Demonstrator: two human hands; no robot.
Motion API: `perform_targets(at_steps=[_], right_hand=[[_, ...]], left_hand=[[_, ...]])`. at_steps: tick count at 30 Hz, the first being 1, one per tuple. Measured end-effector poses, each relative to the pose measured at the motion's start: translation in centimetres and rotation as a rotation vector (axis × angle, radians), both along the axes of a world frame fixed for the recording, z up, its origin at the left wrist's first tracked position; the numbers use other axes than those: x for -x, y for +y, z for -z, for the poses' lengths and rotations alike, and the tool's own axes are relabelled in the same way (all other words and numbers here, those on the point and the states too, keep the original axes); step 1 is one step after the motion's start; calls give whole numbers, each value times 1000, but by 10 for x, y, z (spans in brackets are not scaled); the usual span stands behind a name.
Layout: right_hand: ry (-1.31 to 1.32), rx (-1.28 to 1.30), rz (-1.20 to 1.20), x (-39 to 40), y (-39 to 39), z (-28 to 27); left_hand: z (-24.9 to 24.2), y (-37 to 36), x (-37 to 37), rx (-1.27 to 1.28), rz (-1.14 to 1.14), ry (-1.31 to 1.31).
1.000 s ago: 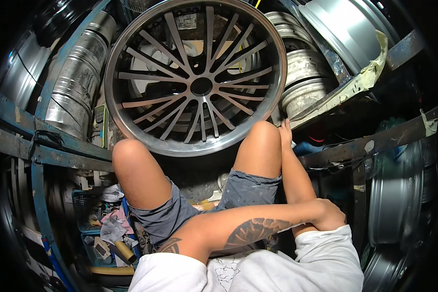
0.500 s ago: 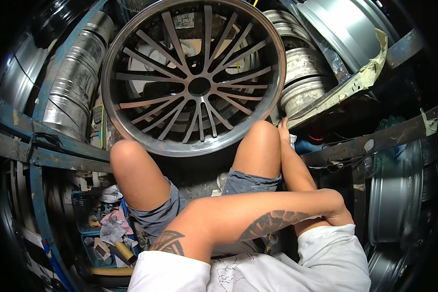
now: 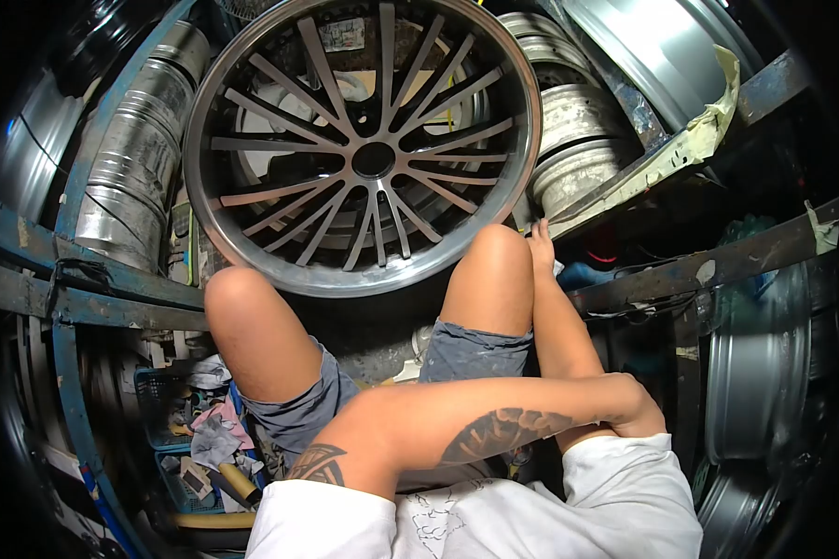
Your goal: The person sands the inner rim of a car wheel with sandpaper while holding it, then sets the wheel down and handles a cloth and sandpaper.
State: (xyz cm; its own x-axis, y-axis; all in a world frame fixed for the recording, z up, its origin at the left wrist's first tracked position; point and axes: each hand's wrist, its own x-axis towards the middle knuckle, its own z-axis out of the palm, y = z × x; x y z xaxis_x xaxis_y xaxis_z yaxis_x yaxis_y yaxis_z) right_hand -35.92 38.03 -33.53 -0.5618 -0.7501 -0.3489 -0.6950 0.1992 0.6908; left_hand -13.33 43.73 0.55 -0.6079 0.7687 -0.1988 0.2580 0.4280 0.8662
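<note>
A large multi-spoke alloy wheel rim (image 3: 375, 270) with a polished lip stands in front of my knees, its face toward me. My right arm reaches forward along the outer side of my right knee. At its end my right hand (image 3: 541, 246) is open, fingers stretched out near the rim's lower right edge. A small white piece (image 3: 557, 268), too hidden to name, shows beside its palm. My tattooed left arm crosses my body, and my left hand (image 3: 645, 417) rests at my right upper arm; its fingers are hidden.
Stacked silver rims (image 3: 126, 177) line the left rack, and worn rims (image 3: 576, 140) stand at right behind a metal bar with peeling tape (image 3: 671, 168). Blue baskets (image 3: 154, 410) of scraps sit at lower left. Another rim (image 3: 760, 373) stands at far right.
The view has shifted slightly, so the rim and knees sit a little further left. My right hand's fingers point up more and look more apart. My left arm stays folded across.
</note>
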Motion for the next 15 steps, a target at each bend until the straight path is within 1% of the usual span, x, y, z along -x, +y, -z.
perform_targets(at_steps=[4,5,8,9,11,13,15], right_hand=[[-15,30,0,-6,2,-7],[-22,47,-3,-6,2,-10],[22,-13,-64,16,8,19],[43,10,-106,15,6,18],[52,-184,-118,16,3,17],[99,-346,-162,4,-1,1],[143,-355,-192,4,-5,3]], left_hand=[[12,5,3,-214,176,105],[13,6,4,-213,164,118],[10,3,5,-204,135,145],[9,1,6,-175,85,132],[7,0,7,-122,-5,102],[-6,-12,5,-126,18,96],[-8,-16,5,-121,19,96]])
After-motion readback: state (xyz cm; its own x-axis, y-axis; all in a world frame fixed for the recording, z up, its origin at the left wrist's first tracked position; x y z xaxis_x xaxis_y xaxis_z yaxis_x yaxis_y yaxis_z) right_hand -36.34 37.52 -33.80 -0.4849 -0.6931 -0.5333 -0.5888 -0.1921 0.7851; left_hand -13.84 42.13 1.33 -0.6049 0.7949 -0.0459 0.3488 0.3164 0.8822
